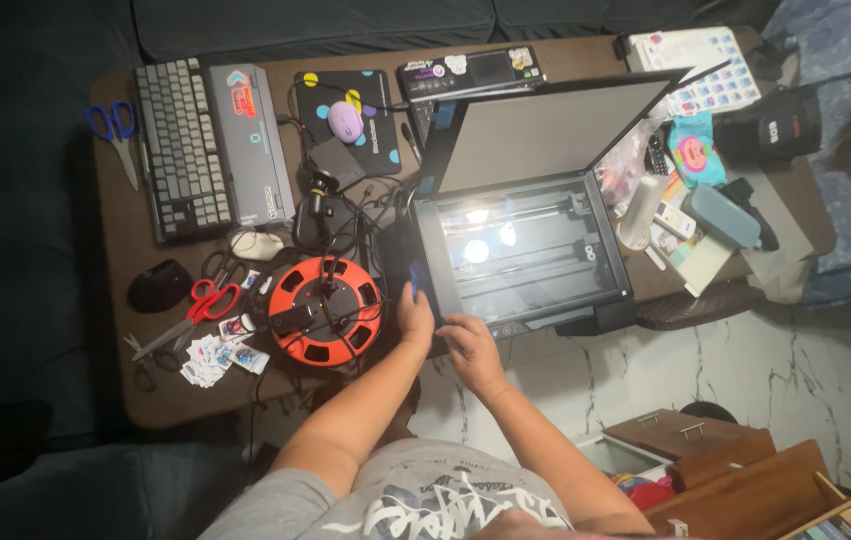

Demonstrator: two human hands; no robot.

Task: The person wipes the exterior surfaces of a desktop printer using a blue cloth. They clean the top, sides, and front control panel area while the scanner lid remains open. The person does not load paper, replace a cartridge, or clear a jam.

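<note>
Grey printed shirt [416, 500] fills the bottom of frame, both forearms reaching up from it. Left hand [415, 318] sits on the front-left corner of the scanner [526, 250], fingers pressed together and curled over the edge, next to a small blue tab. Right hand [473, 350] just right of it on the front edge, fingers loosely spread and flat on the casing; hands nearly touching.

Scanner: dark flatbed, lid [546, 125] propped open and tilted back beyond the fingertips, glass bed bare, reflecting ceiling lights.

Edges: scanner front overhangs the table edge toward the body. Orange cable reel [326, 310] just left of the left fingers, cables tangled around it. Red scissors [196, 305] and small stickers further left. Clutter of cases and bottles crowds the scanner's right side.

Surface: brown table [146, 390], packed; keyboard [181, 150] and purple mouse [346, 120] well beyond the fingers. White marble floor [796, 370] under the right hand; wooden box [736, 480] lower right.
</note>
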